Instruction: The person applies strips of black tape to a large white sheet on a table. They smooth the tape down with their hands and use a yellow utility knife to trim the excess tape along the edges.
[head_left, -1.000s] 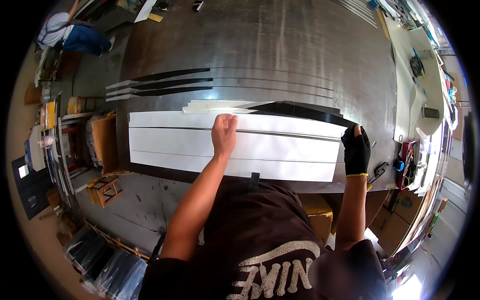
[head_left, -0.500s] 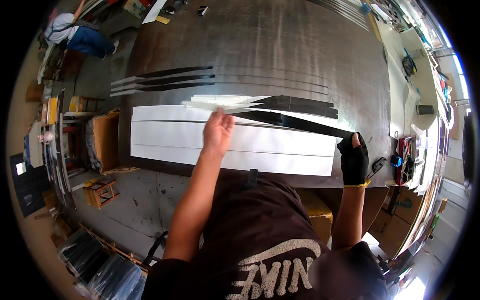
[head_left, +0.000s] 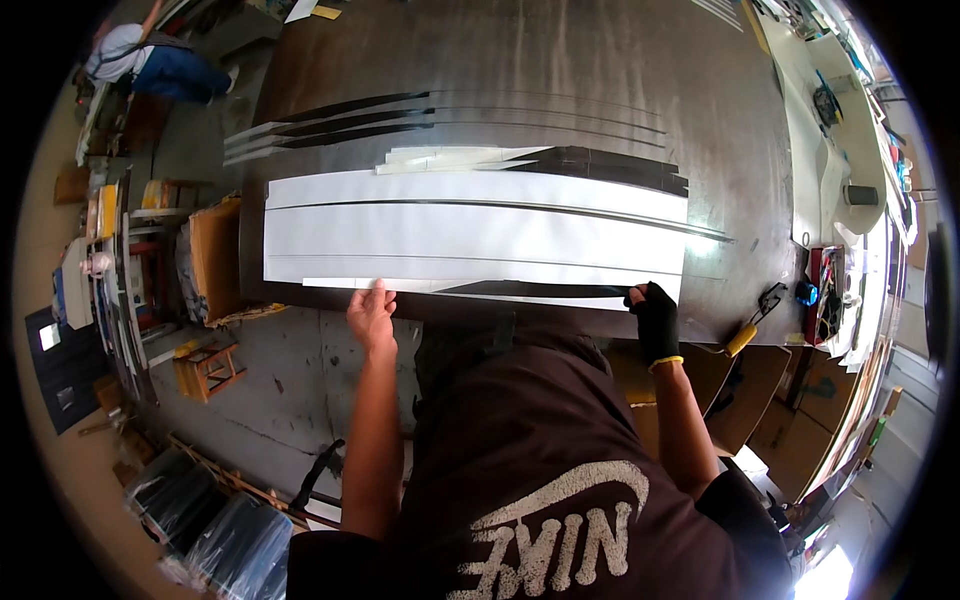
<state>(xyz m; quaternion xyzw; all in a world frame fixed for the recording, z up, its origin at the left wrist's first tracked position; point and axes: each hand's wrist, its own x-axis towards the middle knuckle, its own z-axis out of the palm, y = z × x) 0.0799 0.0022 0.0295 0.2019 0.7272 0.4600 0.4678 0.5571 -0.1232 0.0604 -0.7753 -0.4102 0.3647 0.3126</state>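
Note:
A long strip (head_left: 540, 289), white toward the left and black toward the right, lies along the near edge of a white panel (head_left: 350, 232). My bare left hand (head_left: 372, 316) pinches its white end, thumb on top. My right hand (head_left: 655, 320), in a black glove with a yellow cuff, grips the black end at the panel's near right corner. A thin dark rod or strip (head_left: 560, 208) runs lengthwise over the panel and past its right edge. Overlapping white and black strips (head_left: 610, 165) lie at the panel's far edge.
Several narrow strips (head_left: 350, 125) lie farther back on the dark table (head_left: 520, 50). At the right edge are a yellow-handled tool (head_left: 741, 340), a blue round object (head_left: 806, 293) and a red tray (head_left: 826, 285). Another person (head_left: 160, 65) is at the far left; a wooden stool (head_left: 208, 370) stands left.
Both hands have brought the strip toward me, from over the panel's far part to its near edge. My left hand has slid left along with it. The view has shifted slightly.

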